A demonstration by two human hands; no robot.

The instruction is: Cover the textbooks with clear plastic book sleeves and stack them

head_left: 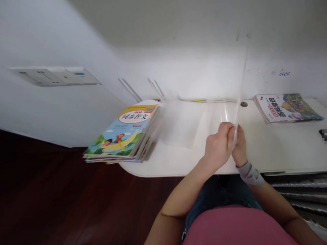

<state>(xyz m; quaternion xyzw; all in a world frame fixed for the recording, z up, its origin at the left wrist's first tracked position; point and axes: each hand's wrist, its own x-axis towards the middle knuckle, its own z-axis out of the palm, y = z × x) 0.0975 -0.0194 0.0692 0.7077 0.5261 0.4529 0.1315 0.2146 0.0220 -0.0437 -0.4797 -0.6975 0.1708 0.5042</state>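
Both hands meet over the white table, pinching the lower edge of a clear plastic sheet that stands almost edge-on and rises toward the wall. My left hand is closed on the sheet from the left. My right hand, with a grey wrist band, presses against it from the right. A second, blurred transparent sheet lies flat on the table just left of the hands.
A stack of colourful books overhangs the table's left end. Another book pile lies at the far right by the wall. A small dark object sits at the right edge. Dark wooden floor spreads to the left.
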